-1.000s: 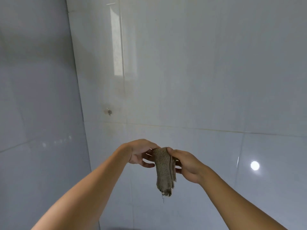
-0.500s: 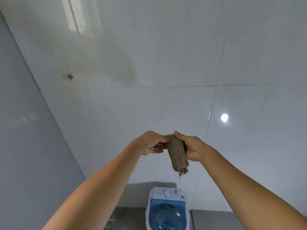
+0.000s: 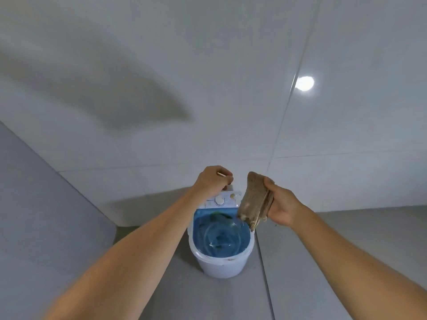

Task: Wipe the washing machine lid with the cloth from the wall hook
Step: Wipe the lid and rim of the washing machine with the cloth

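A small white washing machine (image 3: 220,265) stands on the floor against the tiled wall, seen from above. Its see-through blue lid (image 3: 221,234) is closed, with a white dial panel (image 3: 219,200) behind it. A folded brown woven cloth (image 3: 254,202) hangs from my right hand (image 3: 280,204), which grips it above the lid's right rear corner. My left hand (image 3: 213,180) is curled into a loose fist above the dial panel, apart from the cloth, with nothing visible in it.
White glossy wall tiles (image 3: 231,88) fill the upper view, with a lamp reflection (image 3: 304,83). A grey side wall (image 3: 46,215) closes the left. Grey floor tiles (image 3: 323,262) lie to the right of the machine.
The view has tilted down, so the hook has left the frame and the whole machine shows. My left hand has let go of the cloth, which my right hand alone now holds.
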